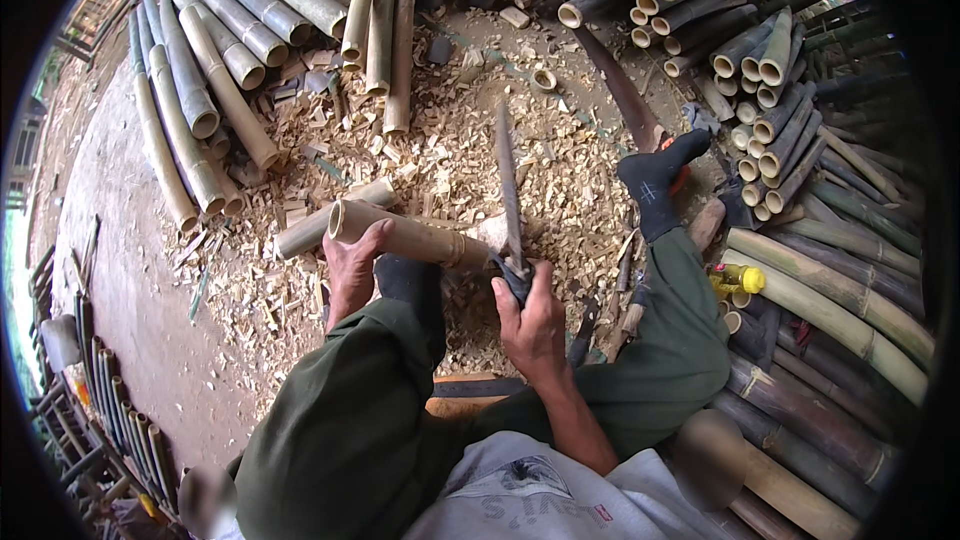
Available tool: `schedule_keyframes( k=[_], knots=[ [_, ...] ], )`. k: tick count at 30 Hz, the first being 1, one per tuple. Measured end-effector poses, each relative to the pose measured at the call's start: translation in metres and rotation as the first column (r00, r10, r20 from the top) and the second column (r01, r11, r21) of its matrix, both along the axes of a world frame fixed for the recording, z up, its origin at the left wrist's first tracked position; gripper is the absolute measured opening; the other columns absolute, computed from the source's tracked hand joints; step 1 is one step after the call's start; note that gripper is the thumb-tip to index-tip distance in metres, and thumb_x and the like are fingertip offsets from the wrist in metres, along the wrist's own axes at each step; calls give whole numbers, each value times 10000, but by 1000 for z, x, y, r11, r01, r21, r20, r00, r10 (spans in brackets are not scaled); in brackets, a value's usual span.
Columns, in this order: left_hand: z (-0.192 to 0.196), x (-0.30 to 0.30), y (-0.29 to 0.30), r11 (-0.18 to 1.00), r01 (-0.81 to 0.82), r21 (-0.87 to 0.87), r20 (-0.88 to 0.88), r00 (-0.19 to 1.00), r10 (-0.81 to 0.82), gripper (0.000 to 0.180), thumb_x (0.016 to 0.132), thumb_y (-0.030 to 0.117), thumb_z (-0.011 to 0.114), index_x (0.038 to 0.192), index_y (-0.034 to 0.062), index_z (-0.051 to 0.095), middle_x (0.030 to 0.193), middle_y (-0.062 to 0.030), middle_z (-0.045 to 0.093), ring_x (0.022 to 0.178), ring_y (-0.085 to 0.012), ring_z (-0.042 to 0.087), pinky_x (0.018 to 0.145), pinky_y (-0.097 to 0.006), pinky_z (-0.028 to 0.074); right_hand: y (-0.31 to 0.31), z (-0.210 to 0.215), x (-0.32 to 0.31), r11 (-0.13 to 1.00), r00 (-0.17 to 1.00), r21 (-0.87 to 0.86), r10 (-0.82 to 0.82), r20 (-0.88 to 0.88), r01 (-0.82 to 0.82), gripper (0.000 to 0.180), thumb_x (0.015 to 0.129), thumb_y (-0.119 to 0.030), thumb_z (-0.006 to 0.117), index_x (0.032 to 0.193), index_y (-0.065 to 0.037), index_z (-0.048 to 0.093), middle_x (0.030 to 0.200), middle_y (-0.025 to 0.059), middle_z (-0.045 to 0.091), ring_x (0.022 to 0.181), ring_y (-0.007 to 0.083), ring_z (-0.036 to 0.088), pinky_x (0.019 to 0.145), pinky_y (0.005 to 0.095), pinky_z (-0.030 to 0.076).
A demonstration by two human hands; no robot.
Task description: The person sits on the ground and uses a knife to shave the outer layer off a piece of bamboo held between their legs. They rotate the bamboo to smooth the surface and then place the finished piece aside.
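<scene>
My left hand (355, 265) grips a short bamboo tube (405, 237) near its open left end, thumb on top. The tube lies slanted in front of my left shin, its far end close to the blade. My right hand (530, 325) is closed round the dark handle of a long-bladed knife (508, 180), whose narrow blade points away from me. Behind the held tube, another cut bamboo piece (335, 217) lies on the wood chips. A pale wooden block (492, 231) shows partly behind the tube's right end.
Wood chips (450, 160) cover the ground ahead. Bamboo poles (215, 25) lie at the far left, with stacked tubes (770, 130) on the right. A saw (615, 80) lies by my right foot (660, 180). A yellow bottle (740, 278) rests on poles beside my right knee.
</scene>
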State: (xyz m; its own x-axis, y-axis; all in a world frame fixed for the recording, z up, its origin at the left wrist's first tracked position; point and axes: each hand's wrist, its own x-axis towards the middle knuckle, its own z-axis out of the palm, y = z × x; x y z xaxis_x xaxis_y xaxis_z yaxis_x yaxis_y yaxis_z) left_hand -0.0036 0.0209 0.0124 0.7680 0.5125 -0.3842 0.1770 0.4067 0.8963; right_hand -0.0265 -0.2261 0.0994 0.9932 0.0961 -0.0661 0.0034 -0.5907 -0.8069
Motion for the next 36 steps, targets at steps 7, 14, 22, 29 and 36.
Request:
schedule_keyframes(
  k=[7, 14, 22, 29, 36],
  knots=[
    [11, 4, -16, 996, -40, -83, 35, 998, 43, 615, 772, 155, 926, 1259, -37, 603, 1087, -124, 700, 955, -221, 702, 825, -361, 598, -17, -77, 0, 962, 943, -271, -58, -327, -35, 365, 1045, -342, 597, 1089, -12, 447, 812, 294, 679, 786, 524, 684, 686, 611, 509],
    [5, 5, -9, 995, -80, -63, 90, 992, 86, 567, 763, 133, 931, 1205, -43, 623, 1060, -124, 710, 942, -204, 697, 849, -369, 576, 4, -4, 2, 993, 967, 102, -86, 239, 63, 272, 1016, -210, 681, 1109, -3, 531, 777, 215, 694, 710, 390, 733, 597, 451, 558],
    [5, 8, 5, 993, 118, -8, 150, 982, -115, 496, 759, 152, 919, 1148, -12, 656, 1032, -109, 720, 921, -195, 689, 870, -346, 565, -9, -44, 4, 981, 964, -188, -1, -266, -51, 370, 1038, -313, 617, 1135, 1, 448, 794, 298, 688, 744, 521, 688, 625, 586, 532],
    [-4, 9, 10, 960, 259, -111, 178, 955, -237, 623, 739, 162, 915, 1238, -29, 595, 1092, -120, 677, 978, -225, 685, 877, -370, 591, -21, -97, -5, 951, 984, -307, -33, -176, -23, 345, 1021, -282, 647, 1134, -3, 478, 811, 267, 695, 800, 502, 699, 637, 562, 544],
    [-7, 4, 2, 988, -82, -134, 78, 993, 93, 532, 803, 97, 895, 1229, -16, 598, 1101, -135, 705, 958, -224, 702, 857, -379, 593, 2, -6, 7, 999, 999, -51, 16, -36, -17, 346, 1019, -253, 669, 1181, 5, 506, 817, 242, 682, 759, 463, 703, 640, 500, 535]
  ],
)
